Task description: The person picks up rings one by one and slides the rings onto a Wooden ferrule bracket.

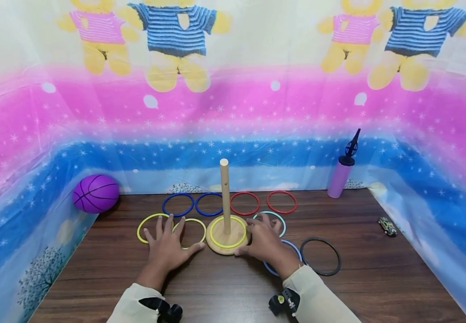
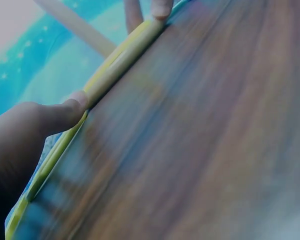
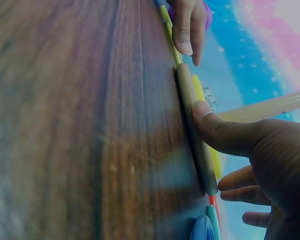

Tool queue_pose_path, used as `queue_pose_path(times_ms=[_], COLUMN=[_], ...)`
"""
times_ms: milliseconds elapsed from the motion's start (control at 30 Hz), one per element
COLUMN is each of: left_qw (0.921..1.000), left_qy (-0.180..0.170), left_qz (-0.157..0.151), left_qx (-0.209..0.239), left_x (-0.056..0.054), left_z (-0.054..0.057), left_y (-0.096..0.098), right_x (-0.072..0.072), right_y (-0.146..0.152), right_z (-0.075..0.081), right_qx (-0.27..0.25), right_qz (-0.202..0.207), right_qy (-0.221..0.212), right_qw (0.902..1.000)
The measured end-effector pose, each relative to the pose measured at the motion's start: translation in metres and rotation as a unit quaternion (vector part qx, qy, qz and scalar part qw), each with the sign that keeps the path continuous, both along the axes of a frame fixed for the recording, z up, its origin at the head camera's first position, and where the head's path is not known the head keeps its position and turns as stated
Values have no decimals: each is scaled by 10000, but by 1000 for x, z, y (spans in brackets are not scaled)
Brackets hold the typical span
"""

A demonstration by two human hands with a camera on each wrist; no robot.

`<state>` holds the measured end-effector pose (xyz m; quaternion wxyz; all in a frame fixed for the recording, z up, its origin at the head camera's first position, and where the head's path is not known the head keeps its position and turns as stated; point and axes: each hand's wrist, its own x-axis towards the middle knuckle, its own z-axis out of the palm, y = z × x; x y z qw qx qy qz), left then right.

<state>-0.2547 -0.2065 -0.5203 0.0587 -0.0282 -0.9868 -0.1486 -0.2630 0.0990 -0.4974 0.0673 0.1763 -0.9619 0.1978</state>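
Note:
A wooden peg stand [image 1: 225, 197], a pole on a round base, stands upright in the middle of the table. A yellow ring [image 1: 211, 233] encircles the pole and lies on the base. My left hand [image 1: 167, 247] spreads its fingers over two yellow rings [image 1: 141, 228] left of the stand. Its thumb [image 2: 75, 102] meets the base's left edge. At the right edge, my right hand [image 1: 267, 240] rests its thumb [image 3: 205, 112] on the base rim, its other fingers loosely bent beside it. This hand partly hides a light-teal ring [image 1: 283, 224] and a light-blue ring [image 1: 294, 246].
Behind the stand lie two blue rings [image 1: 163, 205] and two red rings [image 1: 296, 204]. A black ring [image 1: 339, 260] is at the right. A purple ball [image 1: 95, 194], a purple hand pump [image 1: 339, 179] and a toy car [image 1: 387, 226] sit around the table's edges. A printed curtain [image 1: 233, 112] surrounds the table.

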Motion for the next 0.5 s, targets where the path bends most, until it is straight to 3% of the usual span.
queue_pose_path(times_ms=[500], left_qw=[9988], left_qy=[-394], left_qz=[-67], left_qx=[273], left_x=[-3], left_z=[-1], left_y=[-12], right_x=[-2], right_y=[1], right_z=[-4], right_qx=[-114], right_qz=[24], right_qy=[19], right_qw=[9999])
